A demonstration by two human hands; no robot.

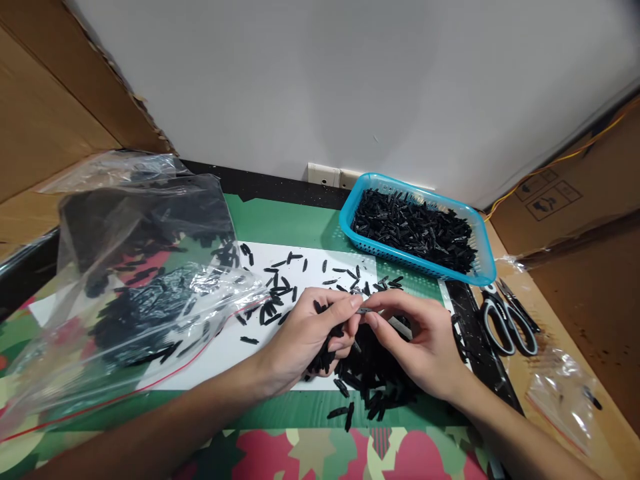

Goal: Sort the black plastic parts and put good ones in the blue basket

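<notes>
Bare forearms (200, 412) end in a left hand (307, 327) curled round black strips (323, 361) and a right hand (417, 333) pinching one small piece (365, 311) between them (light and steady serves best, I'd say).

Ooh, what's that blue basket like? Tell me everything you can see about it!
The bright blue, see-through plastic basket is a shallow, long shape with rounded corners, a smooth rim and little holes in its near side. It sits open side up, turned at an angle, at the back right of the green mat, near the pale wall. Inside lies a big heap of small, thin black pieces. Neither the left hand nor right hand touches it.
</notes>
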